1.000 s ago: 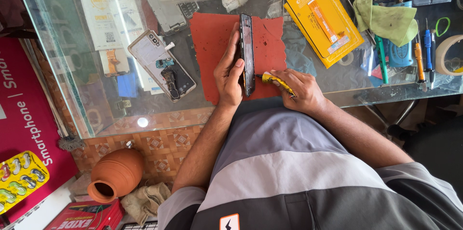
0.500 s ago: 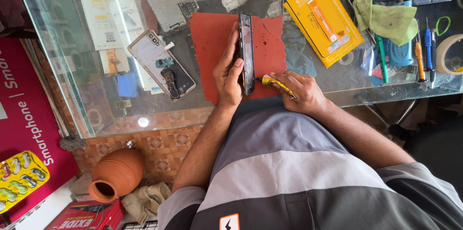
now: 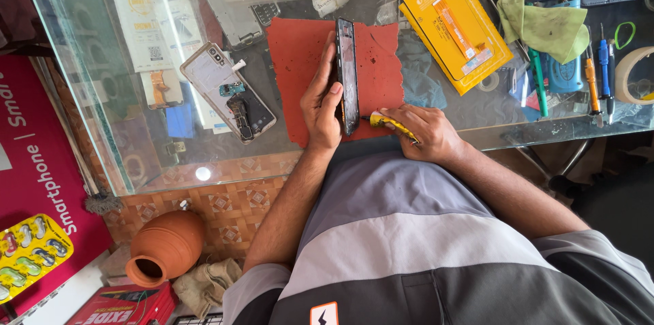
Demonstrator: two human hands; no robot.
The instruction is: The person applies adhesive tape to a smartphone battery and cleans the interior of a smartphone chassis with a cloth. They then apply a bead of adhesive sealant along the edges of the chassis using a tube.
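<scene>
left hand (image 3: 320, 103) clamps the phone (image 3: 347, 76) on edge over the red mat (image 3: 300, 59); right hand (image 3: 426, 133) pinches a yellow tool (image 3: 390, 123). keep the tip shallow, phone braced.

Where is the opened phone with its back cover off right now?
In the head view, the opened phone lies on the glass counter, left of the red mat.

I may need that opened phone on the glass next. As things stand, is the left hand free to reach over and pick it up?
Probably not right away. The left hand is gripping a dark phone on edge over the red mat. The opened phone lies uncovered on that hand's side, so the path looks free once it lets go.
</scene>
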